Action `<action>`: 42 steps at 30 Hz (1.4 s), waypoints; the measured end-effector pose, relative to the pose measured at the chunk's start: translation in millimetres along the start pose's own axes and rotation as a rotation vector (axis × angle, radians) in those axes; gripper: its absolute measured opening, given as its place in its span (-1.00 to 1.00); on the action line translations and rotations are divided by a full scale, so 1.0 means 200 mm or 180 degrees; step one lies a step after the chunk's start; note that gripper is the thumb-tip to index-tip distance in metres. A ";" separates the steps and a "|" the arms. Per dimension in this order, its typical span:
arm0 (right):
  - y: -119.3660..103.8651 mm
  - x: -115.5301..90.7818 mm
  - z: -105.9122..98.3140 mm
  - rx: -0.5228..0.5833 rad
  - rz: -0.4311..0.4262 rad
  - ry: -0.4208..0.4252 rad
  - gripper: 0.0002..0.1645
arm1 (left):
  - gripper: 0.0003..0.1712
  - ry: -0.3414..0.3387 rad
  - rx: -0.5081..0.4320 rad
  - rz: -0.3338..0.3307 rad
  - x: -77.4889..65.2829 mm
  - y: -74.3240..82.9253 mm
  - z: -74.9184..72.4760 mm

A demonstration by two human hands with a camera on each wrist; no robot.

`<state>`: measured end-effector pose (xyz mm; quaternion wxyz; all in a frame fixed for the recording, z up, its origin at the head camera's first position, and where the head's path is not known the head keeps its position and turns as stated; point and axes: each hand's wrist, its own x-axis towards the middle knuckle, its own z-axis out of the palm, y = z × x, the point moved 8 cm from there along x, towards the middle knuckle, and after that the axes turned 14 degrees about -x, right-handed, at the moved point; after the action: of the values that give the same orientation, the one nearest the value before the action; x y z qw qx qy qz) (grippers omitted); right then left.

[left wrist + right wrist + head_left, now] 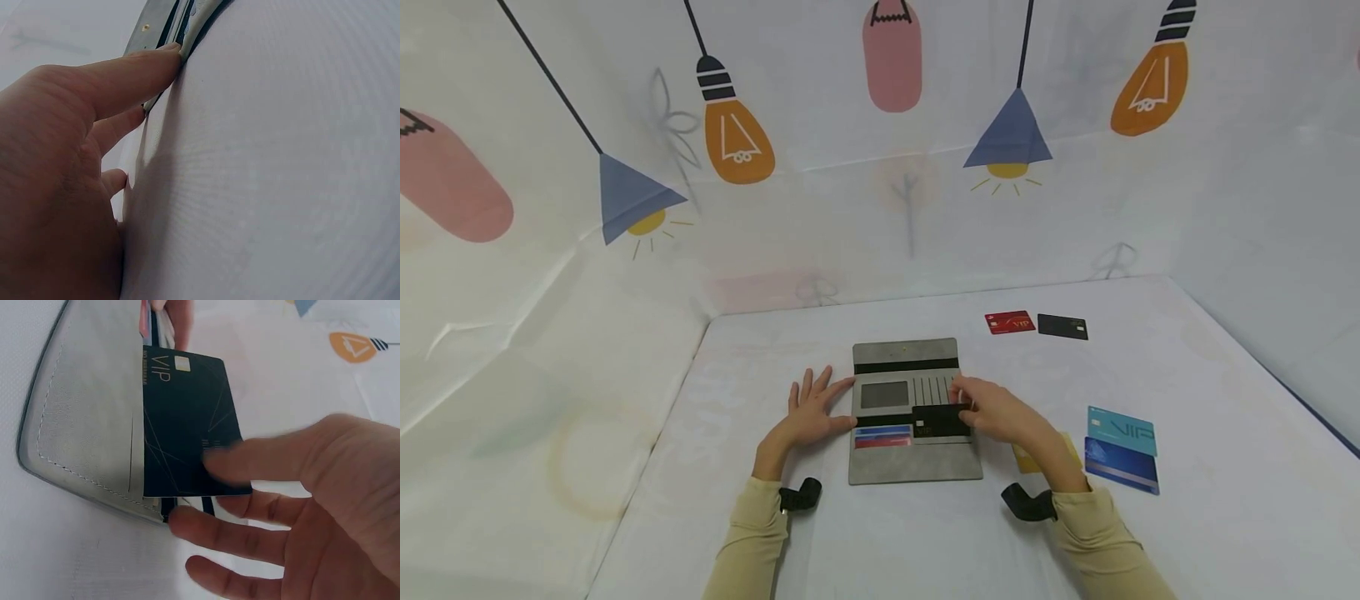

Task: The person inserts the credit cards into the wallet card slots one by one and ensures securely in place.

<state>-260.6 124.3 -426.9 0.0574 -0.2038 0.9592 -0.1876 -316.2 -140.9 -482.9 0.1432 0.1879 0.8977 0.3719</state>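
Note:
A grey wallet (pixel 880 472) lies unfolded on the white table, with slots in its middle and a row of blue and red cards (pixel 882 437) in its lower left pocket. My right hand (pixel 1000 412) pinches a black VIP card (pixel 181 425) between thumb and fingers at the wallet's lower right part. In the right wrist view this card stands up from the pocket edge, its lower edge right at the slit. Fingers spread, my left hand (pixel 808 417) touches the wallet's left edge with thumb and index finger.
A red VIP card (pixel 1010 322) and a dark card (pixel 1062 327) lie at the back right. Farther right are a teal VIP card (pixel 1122 429) and a blue card (pixel 1122 467). My right forearm partly covers a yellow card (pixel 1028 460). Patterned white sheets (pixel 820 233) hang behind the table.

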 end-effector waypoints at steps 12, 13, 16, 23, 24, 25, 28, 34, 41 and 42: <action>-0.04 -0.01 0.05 -0.0676 0.0232 -0.0142 -0.35 | -0.14 0.0022 -0.0068 0.0096 -0.01 0.01 -0.01; -0.05 -0.01 0.04 -0.0740 0.0233 -0.0115 -0.31 | -0.14 0.0018 -0.0067 0.0093 -0.01 0.01 -0.01; -0.08 -0.03 0.04 -0.0905 0.0198 -0.0063 -0.19 | -0.15 0.0016 -0.0071 0.0086 -0.01 0.02 -0.01; -0.12 -0.06 0.08 -0.1085 0.0240 -0.0247 0.15 | -0.14 0.0021 -0.0060 0.0058 -0.01 0.02 -0.01; -0.12 -0.06 0.08 -0.1097 0.0252 -0.0263 0.18 | -0.14 0.0022 -0.0063 0.0055 -0.01 0.01 -0.01; -0.13 -0.06 0.09 -0.1107 0.0255 -0.0274 0.21 | -0.14 0.0022 -0.0061 0.0050 -0.01 0.01 -0.01; -0.13 -0.06 0.11 -0.1119 0.0281 -0.0309 0.25 | -0.14 0.0020 -0.0079 0.0051 -0.01 0.02 -0.01; -0.15 -0.05 0.14 -0.1207 0.0318 -0.0346 0.27 | -0.14 0.0014 -0.0063 0.0049 -0.01 0.03 -0.01; -0.15 -0.05 0.15 -0.1253 0.0322 -0.0384 0.22 | -0.15 0.0025 -0.0040 0.0060 -0.01 0.02 -0.01; -0.16 -0.05 0.15 -0.1257 0.0314 -0.0396 0.21 | -0.15 0.0024 -0.0041 0.0060 -0.01 0.02 -0.01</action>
<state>-234.3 92.3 -441.9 0.0846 -0.1751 0.9807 0.0200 -313.6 -140.6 -477.9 0.1376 0.1940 0.8940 0.3798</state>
